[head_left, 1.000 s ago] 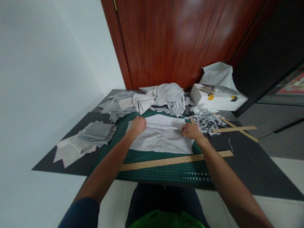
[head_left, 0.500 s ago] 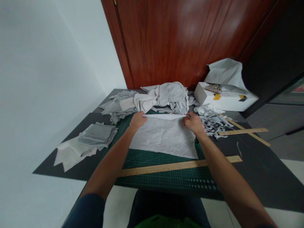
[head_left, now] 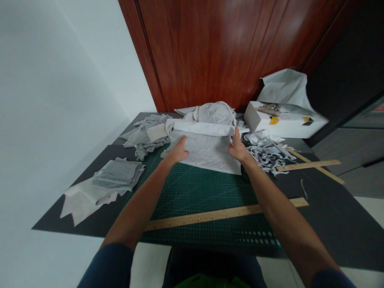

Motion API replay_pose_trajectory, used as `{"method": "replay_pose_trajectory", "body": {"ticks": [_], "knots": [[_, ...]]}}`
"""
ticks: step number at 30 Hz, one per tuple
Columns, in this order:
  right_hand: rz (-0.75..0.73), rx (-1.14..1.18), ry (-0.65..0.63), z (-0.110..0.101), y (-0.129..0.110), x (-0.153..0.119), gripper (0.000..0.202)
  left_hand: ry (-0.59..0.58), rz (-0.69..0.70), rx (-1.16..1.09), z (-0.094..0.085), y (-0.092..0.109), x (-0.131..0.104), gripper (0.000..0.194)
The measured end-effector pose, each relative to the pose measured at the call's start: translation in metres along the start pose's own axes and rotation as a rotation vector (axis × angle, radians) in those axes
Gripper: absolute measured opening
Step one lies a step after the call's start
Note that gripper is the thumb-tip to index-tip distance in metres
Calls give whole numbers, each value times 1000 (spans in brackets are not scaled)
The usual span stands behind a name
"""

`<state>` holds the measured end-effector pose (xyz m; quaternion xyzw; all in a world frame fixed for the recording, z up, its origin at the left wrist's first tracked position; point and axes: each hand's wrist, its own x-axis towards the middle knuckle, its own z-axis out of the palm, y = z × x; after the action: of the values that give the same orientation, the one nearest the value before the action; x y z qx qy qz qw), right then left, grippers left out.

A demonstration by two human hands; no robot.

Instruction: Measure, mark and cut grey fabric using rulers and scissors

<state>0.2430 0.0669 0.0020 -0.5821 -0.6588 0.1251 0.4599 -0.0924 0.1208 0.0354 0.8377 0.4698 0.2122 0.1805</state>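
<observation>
A pale grey cloth piece (head_left: pixel 207 151) lies across the far part of a green cutting mat (head_left: pixel 198 188). Its far edge, a whiter band (head_left: pixel 204 128), rests up against the fabric heap behind. My left hand (head_left: pixel 178 152) is over the cloth's left side, thumb and forefinger apart, with nothing seen between them. On the right side, my right hand (head_left: pixel 238 149) touches or hovers just over the cloth, forefinger stretched forward and thumb apart. The undersides of both hands are hidden.
A wooden ruler (head_left: pixel 210 216) crosses the mat's near part. Folded grey cloths (head_left: pixel 117 174) lie at left, a fabric heap (head_left: pixel 214 113) at the back. Thin fabric scraps (head_left: pixel 265 156), crossed wooden strips (head_left: pixel 309 165) and a white box (head_left: pixel 288 122) are at right.
The cloth has moved away from me towards the heap, baring more of the mat. Both hands, pinching its far edge before, have let go and spread their fingers.
</observation>
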Motion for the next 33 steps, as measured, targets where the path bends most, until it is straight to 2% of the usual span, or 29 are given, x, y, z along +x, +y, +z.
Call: {"method": "replay_pose_trajectory", "body": {"ticks": [4,6,8,10,11,13,17,21,24,27,30,33], "knots": [[111,-106,-20,5,-10,-28,78,-100,86,146,11,7,-23,42],[85,-162,-78,7,-25,-42,54,-145,95,207,15,11,-33,35],[23,-212,-241,9,-40,-56,31,-164,63,257,18,14,-40,36],[-73,-286,-415,11,-52,-67,19,-153,40,290,18,14,-44,31],[-114,-329,-473,12,-57,-71,17,-138,40,290,17,14,-45,26],[-131,-415,-493,10,-63,-75,14,-108,42,278,14,13,-46,19],[23,-492,-327,-2,-72,-70,31,-67,8,234,0,17,-45,22],[86,-497,-178,-17,-81,-60,28,-21,46,136,-13,26,-40,23],[66,-536,-121,-20,-79,-55,25,21,71,153,-14,30,-36,19],[-20,-560,-74,-17,-71,-58,24,89,88,314,-9,33,-38,12],[-90,-502,-126,-13,-66,-70,24,89,146,387,-3,37,-52,13],[-193,-350,-310,-12,-67,-87,24,-59,245,331,2,39,-73,13]]}}
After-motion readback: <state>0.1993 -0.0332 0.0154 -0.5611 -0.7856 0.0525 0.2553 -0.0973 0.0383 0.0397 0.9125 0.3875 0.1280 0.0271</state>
